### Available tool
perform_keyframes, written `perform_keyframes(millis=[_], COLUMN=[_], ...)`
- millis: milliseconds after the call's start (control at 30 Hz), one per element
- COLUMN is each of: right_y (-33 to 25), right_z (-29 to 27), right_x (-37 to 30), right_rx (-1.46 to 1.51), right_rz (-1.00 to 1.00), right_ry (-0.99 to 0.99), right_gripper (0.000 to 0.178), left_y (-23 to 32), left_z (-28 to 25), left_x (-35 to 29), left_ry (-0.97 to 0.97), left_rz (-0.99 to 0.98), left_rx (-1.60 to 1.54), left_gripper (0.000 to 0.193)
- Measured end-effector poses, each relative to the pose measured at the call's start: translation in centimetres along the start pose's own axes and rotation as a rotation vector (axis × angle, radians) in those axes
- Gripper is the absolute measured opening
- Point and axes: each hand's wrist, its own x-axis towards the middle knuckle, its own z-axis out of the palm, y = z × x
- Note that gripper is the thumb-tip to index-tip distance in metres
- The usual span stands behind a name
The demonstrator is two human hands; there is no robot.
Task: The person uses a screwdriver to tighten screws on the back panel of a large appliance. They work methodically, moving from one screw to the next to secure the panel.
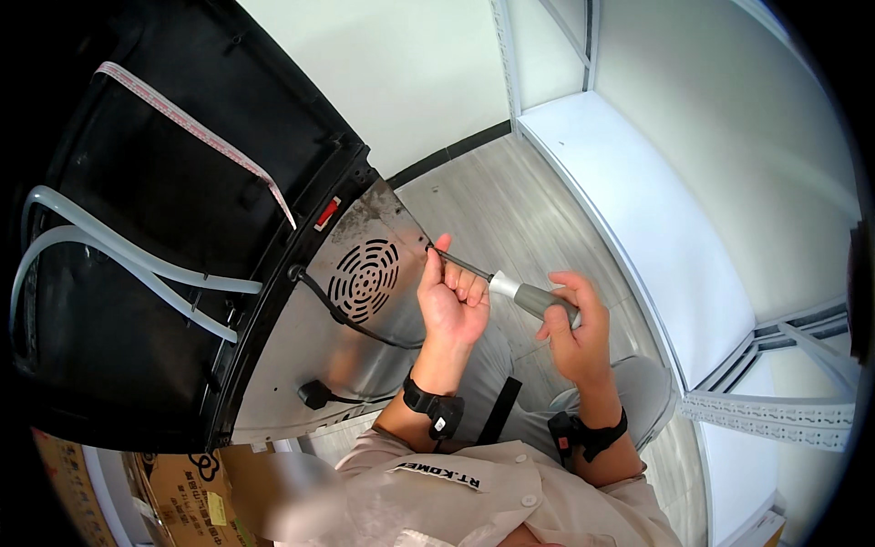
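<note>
My right hand [581, 333] is closed round the end of the grey-green handle of a screwdriver [538, 301]. The long thin shaft slants up to the left and meets the edge of a metal panel [301, 356]. Close to the tip, my left hand [456, 305] has its thumb and forefinger on the shaft, palm turned up, with the other fingers curled beneath it. Whether a screw sits at the tip is hidden by these fingers. The panel belongs to a large black-topped appliance [273, 118] and has round slotted vents and dark stains near its upper corner.
A black cable [342, 314] and a black plug-like fitting [314, 394] come off the panel. Beside a red switch [327, 213], white hoses [137, 251] and a red-marked strip [182, 118] lie on the black top. White shelving [638, 201] stands right; cardboard boxes [187, 497] sit lower left.
</note>
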Motion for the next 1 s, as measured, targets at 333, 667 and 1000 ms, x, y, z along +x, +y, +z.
perform_keyframes(millis=[333,667,1000], right_y=[1.1,0.7,-0.7], right_z=[-0.6,-0.9,-1.5], right_x=[1.0,1.5,1.0], right_rx=[-0.157,-0.163,-0.128], right_rz=[-0.364,-0.405,-0.146], right_ry=[-0.03,-0.112,-0.187], right_gripper=[0.034,0.037,0.038], left_y=[-0.5,-0.7,-0.8], left_z=[0.1,1.1,1.4], left_x=[0.1,0.1,0.4], left_ry=[0.072,0.117,0.176], left_rz=[0.098,0.153,0.165], left_rx=[0.126,0.147,0.147], left_gripper=[0.029,0.029,0.027])
